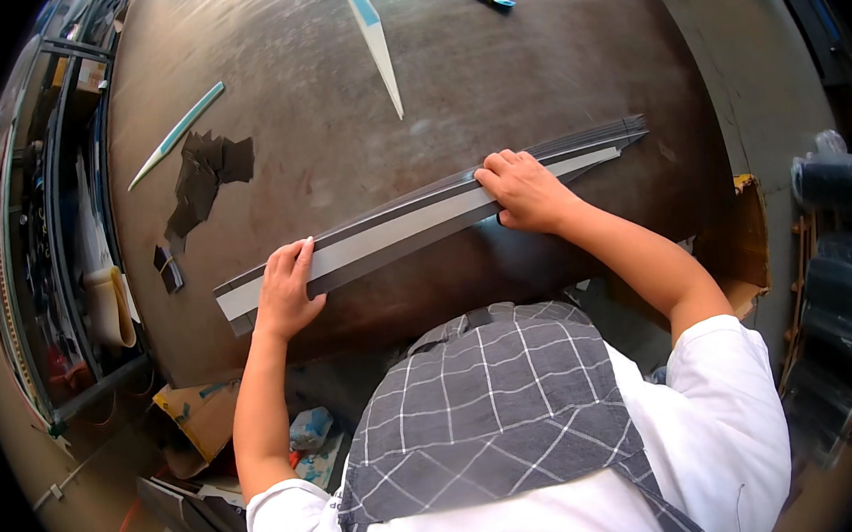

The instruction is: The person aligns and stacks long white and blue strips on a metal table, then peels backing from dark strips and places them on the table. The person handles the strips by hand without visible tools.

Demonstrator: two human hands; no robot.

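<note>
On the near part of the brown table (550, 66), long dark strips (591, 140) are laid slantwise, with a pale strip (403, 230) set along them. The pale strip is gripped together with them by the left hand (291, 289) near one end and by the right hand (524, 193) past the middle; dark scraps (201, 179) are left farther back.

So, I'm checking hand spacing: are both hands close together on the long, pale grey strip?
No, the left hand is near the left end of the strip, the right hand farther right along it.
</note>
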